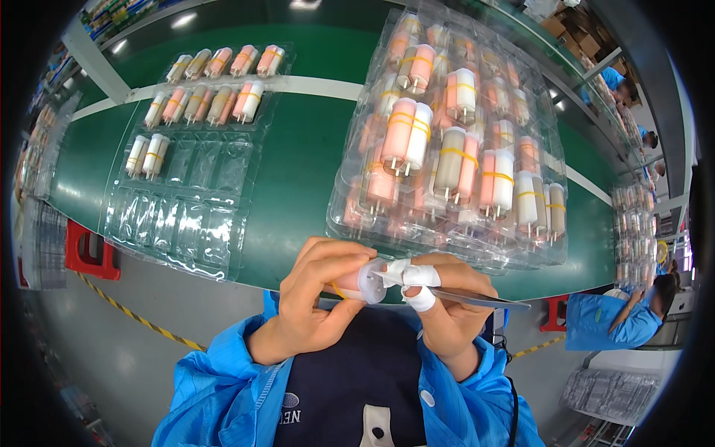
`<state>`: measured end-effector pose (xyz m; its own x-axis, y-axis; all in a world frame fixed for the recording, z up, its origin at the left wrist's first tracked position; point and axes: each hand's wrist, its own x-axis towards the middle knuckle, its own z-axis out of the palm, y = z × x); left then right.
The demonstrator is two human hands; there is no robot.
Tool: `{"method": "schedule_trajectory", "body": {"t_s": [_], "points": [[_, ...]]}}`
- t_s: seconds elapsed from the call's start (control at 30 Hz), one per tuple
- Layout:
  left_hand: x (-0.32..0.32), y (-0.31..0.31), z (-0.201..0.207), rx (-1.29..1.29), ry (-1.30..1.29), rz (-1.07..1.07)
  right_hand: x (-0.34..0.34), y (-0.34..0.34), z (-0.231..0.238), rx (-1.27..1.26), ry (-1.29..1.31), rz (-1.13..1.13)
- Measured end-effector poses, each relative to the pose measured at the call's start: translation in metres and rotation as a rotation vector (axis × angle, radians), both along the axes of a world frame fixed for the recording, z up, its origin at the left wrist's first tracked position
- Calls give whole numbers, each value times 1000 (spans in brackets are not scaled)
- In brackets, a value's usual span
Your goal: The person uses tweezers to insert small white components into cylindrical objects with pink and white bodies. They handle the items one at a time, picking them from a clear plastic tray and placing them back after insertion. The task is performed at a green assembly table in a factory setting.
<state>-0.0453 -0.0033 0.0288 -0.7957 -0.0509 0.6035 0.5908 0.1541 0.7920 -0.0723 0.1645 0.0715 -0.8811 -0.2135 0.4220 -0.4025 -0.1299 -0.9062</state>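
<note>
My left hand (307, 302) is closed around a pink cylinder (347, 284) with a yellow band, lying on its side. Its translucent end cap (372, 281) faces right. My right hand (458, 302), with white tape on thumb and finger, pinches metal tweezers (484, 299). Their tip reaches the cap; whether it touches is too small to tell. Just beyond my hands, stacked clear trays (357, 227) bear several banded pairs of pink, white and grey cylinders with white prongs. On the left, another clear tray (175, 223) holds similar pairs in its far rows; several nearer pockets are bare.
The green bench (290, 179) with a white stripe runs across in front of me. Red stools (91, 249) show below its edge. At the right, a person in blue (607, 320) sits near more trays of cylinders (633, 231). A metal frame (674, 97) rises at the far right.
</note>
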Motion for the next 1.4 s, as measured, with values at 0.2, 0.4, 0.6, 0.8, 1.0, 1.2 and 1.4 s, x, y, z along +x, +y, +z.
{"method": "schedule_trajectory", "body": {"t_s": [0.2,0.4,0.6,0.8,1.0,1.2,1.4], "points": [[-1,-5,-4,-86,-3,-61,-3,2,-2,60,33,-6],[-1,-6,-2,-80,-17,-69,-3,1,-6,-8,16,-6],[-2,-7,0,-86,-4,-63,-2,0,-7,-22,22,-19],[-1,-6,-1,-85,25,-47,0,-1,-6,-39,-16,-21],[-2,-3,2,-85,32,31,-1,-2,-4,8,18,-35],[-2,-2,6,-160,77,87,-6,1,6,170,83,18],[-3,-3,4,-213,107,89,-10,4,12,198,35,73]]}}
